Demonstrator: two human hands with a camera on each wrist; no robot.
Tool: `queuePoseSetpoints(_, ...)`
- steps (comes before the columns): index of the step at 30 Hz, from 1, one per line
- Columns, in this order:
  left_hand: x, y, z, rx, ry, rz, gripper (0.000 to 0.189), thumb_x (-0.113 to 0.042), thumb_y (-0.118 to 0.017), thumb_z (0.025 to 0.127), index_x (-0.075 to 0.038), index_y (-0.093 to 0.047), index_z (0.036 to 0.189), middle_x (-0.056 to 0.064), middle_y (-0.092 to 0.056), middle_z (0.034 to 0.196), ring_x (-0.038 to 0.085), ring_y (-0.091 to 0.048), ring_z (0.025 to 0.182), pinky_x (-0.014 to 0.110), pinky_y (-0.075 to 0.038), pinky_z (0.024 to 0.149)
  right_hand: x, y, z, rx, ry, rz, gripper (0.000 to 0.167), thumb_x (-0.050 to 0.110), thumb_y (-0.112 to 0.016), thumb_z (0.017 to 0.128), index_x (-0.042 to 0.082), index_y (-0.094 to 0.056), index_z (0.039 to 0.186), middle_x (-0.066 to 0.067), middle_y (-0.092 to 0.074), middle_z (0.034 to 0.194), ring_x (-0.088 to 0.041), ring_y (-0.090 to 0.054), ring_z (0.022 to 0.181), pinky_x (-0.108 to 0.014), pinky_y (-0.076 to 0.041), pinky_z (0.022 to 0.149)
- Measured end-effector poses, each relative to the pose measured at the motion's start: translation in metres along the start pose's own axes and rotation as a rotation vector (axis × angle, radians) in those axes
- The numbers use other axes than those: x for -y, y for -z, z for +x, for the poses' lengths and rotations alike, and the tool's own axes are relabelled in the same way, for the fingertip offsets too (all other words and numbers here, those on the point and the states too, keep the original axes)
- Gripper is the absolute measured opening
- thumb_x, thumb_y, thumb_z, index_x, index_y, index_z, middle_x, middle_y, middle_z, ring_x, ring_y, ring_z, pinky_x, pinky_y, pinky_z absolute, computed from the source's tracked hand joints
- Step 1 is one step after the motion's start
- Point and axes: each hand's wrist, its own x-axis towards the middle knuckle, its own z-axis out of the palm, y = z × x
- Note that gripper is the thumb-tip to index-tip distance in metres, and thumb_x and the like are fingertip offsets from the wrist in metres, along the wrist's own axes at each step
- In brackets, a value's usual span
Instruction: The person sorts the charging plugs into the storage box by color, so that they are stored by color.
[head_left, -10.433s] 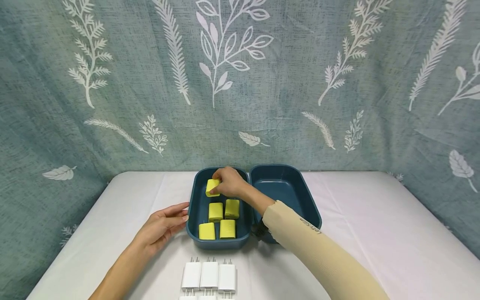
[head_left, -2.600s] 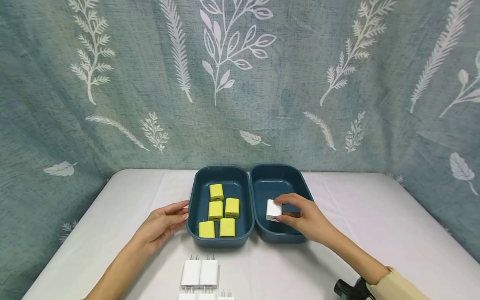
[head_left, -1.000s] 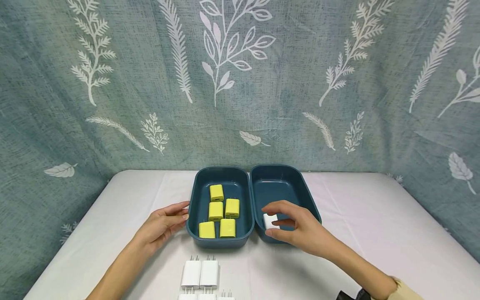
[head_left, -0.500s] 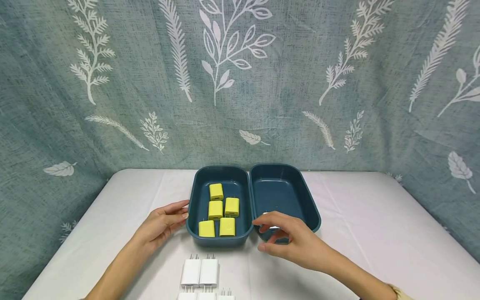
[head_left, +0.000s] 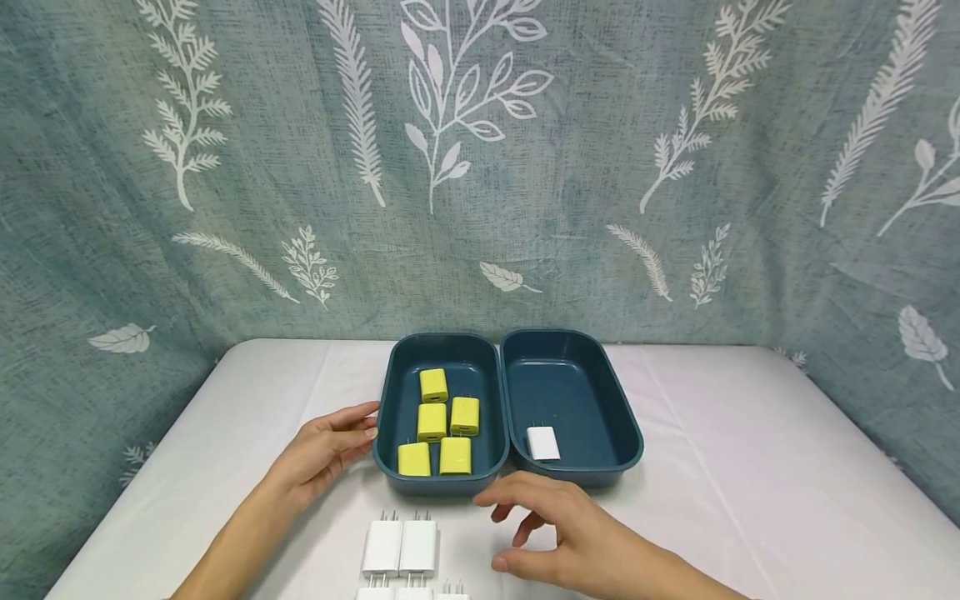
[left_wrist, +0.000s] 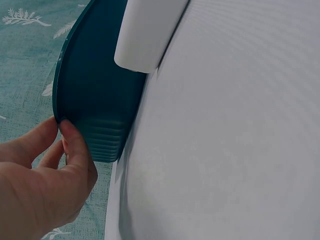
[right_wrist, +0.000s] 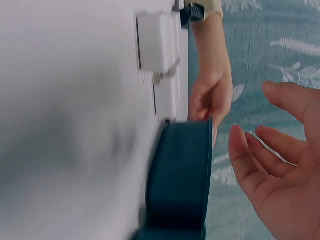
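My left hand (head_left: 318,454) rests its fingertips against the outer left side of the left blue bin (head_left: 442,486); in the left wrist view, thumb and index finger touch near its rim. Several yellow power adapters (head_left: 432,422) lie inside that bin. In the right bin (head_left: 585,477), a single white power adapter (head_left: 543,443) lies near the front left corner. My right hand (head_left: 577,533) hovers in front of the bins with fingers loosely bent and nothing between them. To its left are white power adapters (head_left: 418,547) in rows, prongs pointing away; the nearest row is cut off below.
The two bins stand side by side, touching, on a white tablecloth (head_left: 712,433). A blue-green leaf-patterned curtain (head_left: 480,167) hangs behind the table. In the left wrist view a white adapter (left_wrist: 150,35) hides part of the left bin's wall.
My right hand has let go of the white power adapter in the right bin and moved back toward me and left. Earlier it set a yellow adapter in the left bin. My left hand stays put.
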Motion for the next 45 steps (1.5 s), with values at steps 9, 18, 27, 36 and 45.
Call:
queuePoseSetpoints(9, 0.000, 0.001, 0.000, 0.016, 0.000, -0.012, 0.055, 0.010, -0.062, 0.091, 0.012, -0.043, 0.142, 0.010, -0.065, 0.108, 0.015, -0.065, 0.097, 0.027, -0.054, 0.088, -0.007, -0.023, -0.004, 0.200, 0.015, -0.037, 0.046, 0.023, -0.067, 0.097, 0.012, -0.050, 0.139, -0.006, -0.057, 0.128, -0.010, -0.058, 0.107, -0.020, -0.054, 0.079)
queuePoseSetpoints(18, 0.001, 0.002, 0.000, 0.007, 0.002, -0.007, 0.055, 0.010, -0.062, 0.091, 0.012, -0.043, 0.143, 0.009, -0.065, 0.108, 0.014, -0.065, 0.095, 0.027, -0.054, 0.088, -0.002, -0.057, -0.004, 0.122, 0.168, -0.204, 0.029, 0.022, -0.062, 0.100, 0.015, -0.062, 0.128, 0.007, -0.062, 0.120, 0.001, -0.056, 0.105, -0.013, -0.049, 0.086)
queuePoseSetpoints(27, 0.001, 0.001, 0.000, 0.008, -0.004, -0.001, 0.055, 0.010, -0.062, 0.091, 0.012, -0.043, 0.143, 0.009, -0.065, 0.108, 0.014, -0.065, 0.096, 0.026, -0.054, 0.088, -0.023, -0.083, -0.006, 0.004, 0.262, -0.269, 0.016, 0.019, -0.063, 0.099, 0.009, -0.067, 0.111, 0.003, -0.064, 0.106, 0.001, -0.057, 0.096, -0.010, -0.047, 0.083)
queuePoseSetpoints(36, 0.001, 0.001, -0.001, 0.011, -0.006, 0.001, 0.057, 0.009, -0.062, 0.091, 0.012, -0.041, 0.143, 0.009, -0.065, 0.107, 0.014, -0.066, 0.096, 0.026, -0.054, 0.088, -0.029, -0.092, -0.013, -0.080, 0.150, -0.358, 0.018, 0.028, -0.065, 0.098, 0.016, -0.068, 0.111, 0.013, -0.063, 0.105, 0.006, -0.053, 0.087, -0.003, -0.042, 0.074)
queuePoseSetpoints(45, 0.002, 0.001, 0.000, 0.009, -0.004, 0.000, 0.057, 0.009, -0.062, 0.091, 0.012, -0.041, 0.144, 0.010, -0.066, 0.108, 0.015, -0.066, 0.097, 0.026, -0.054, 0.088, -0.023, -0.094, -0.014, -0.093, -0.016, -0.362, 0.018, 0.038, -0.061, 0.099, 0.024, -0.066, 0.109, 0.022, -0.055, 0.095, 0.010, -0.048, 0.077, -0.005, -0.042, 0.061)
